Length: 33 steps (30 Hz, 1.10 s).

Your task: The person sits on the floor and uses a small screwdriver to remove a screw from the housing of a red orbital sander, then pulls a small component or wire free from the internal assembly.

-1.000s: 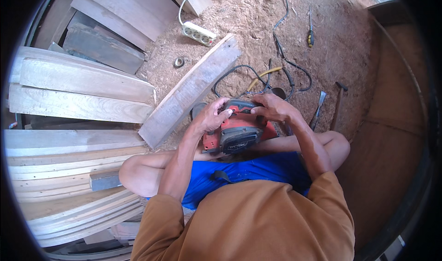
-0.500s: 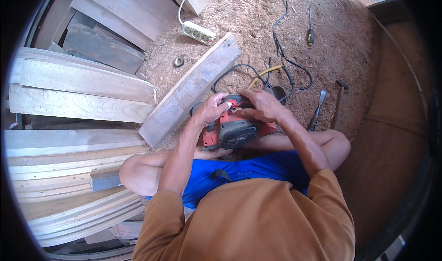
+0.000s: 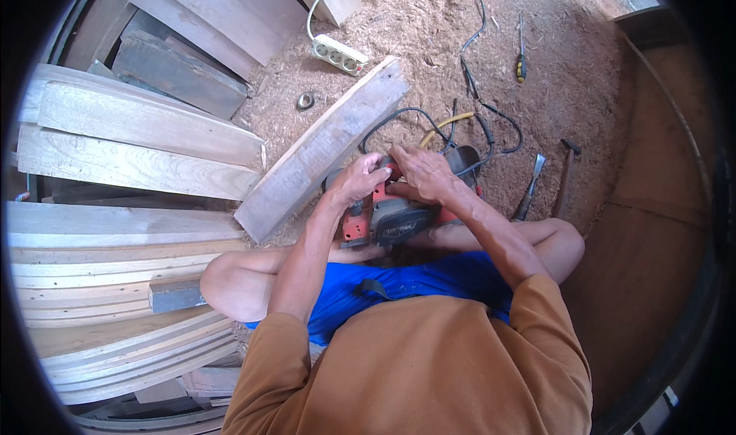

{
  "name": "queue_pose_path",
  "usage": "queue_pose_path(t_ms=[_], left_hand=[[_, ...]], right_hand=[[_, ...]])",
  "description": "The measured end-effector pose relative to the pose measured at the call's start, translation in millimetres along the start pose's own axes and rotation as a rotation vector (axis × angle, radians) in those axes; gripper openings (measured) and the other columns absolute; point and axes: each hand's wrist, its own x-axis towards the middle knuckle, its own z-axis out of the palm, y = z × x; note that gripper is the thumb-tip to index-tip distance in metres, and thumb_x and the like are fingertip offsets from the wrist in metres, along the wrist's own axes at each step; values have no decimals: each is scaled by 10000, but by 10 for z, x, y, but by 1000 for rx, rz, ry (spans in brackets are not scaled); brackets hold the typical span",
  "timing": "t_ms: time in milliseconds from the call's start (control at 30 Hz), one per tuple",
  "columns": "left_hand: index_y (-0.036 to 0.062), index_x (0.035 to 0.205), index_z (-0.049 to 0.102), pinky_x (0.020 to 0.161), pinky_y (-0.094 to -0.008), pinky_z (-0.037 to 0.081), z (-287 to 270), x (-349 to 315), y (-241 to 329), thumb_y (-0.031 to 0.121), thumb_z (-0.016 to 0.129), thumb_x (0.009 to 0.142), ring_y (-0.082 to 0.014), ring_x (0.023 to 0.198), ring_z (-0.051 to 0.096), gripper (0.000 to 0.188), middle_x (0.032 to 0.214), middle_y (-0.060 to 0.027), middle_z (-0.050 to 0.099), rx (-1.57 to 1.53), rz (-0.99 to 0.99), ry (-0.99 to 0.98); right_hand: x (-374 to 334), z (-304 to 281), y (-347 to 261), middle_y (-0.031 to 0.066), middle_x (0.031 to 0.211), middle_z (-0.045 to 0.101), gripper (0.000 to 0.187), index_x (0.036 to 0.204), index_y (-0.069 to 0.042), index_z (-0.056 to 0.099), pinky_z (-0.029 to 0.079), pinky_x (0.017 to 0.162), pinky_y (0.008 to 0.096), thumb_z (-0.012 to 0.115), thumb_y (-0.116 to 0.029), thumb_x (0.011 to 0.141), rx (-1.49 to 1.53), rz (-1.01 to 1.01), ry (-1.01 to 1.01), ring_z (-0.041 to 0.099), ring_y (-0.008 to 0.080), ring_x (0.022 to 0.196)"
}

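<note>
A red and black electric planer (image 3: pixel 402 222) rests between my crossed legs, its dark side cover facing up toward me. My left hand (image 3: pixel 360 178) is closed round the left end of its handle, thumb lying on top. Over the handle's far side bends my right hand (image 3: pixel 423 170), fingers curled against the red part; the fingertips are partly hidden. Past the planer, its black cord (image 3: pixel 418 111) loops over the ground beside a curved yellow piece (image 3: pixel 445 127). A weathered wooden beam (image 3: pixel 326 147) lies slantwise to the left of my hands.
Stacked boards (image 3: pixel 138 174) fill the left side. A white power strip (image 3: pixel 340 55) and a tape roll (image 3: pixel 306 100) lie on shavings beyond the beam. To the right are a screwdriver (image 3: pixel 521 65), a chisel (image 3: pixel 529 190), a hammer (image 3: pixel 566 176) and a brown panel (image 3: pixel 652 274).
My right hand has shifted slightly left and nearer my left hand on the planer's handle. The whole view has shifted a little; the planer stays between my legs.
</note>
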Motion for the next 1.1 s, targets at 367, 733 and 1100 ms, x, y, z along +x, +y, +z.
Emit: queue_pose_path(t_ms=[367, 733, 1100], left_hand=[[-49, 1282, 647, 916, -315, 524, 61, -69, 199, 161, 642, 1007, -140, 1033, 652, 347, 1154, -95, 727, -50, 8, 12], [-50, 1396, 594, 974, -318, 528, -16, 14, 51, 166, 632, 1014, -154, 1095, 660, 441, 1218, -107, 717, -88, -7, -50], [-10, 1390, 615, 935, -307, 546, -91, 42, -3, 195, 637, 1017, -120, 1053, 666, 427, 1177, -68, 725, -82, -45, -87]], right_hand=[[108, 4, -36, 246, 1105, 700, 495, 1185, -5, 611, 583, 864, 502, 798, -331, 863, -110, 4, -69, 723, 431, 1010], [141, -56, -84, 229, 1120, 708, 537, 1216, -28, 582, 558, 910, 506, 804, -339, 838, -108, 57, -120, 690, 422, 1090], [38, -149, 242, 233, 1142, 745, 541, 1381, -1, 598, 562, 928, 464, 705, -284, 932, 234, -2, -65, 723, 399, 1078]])
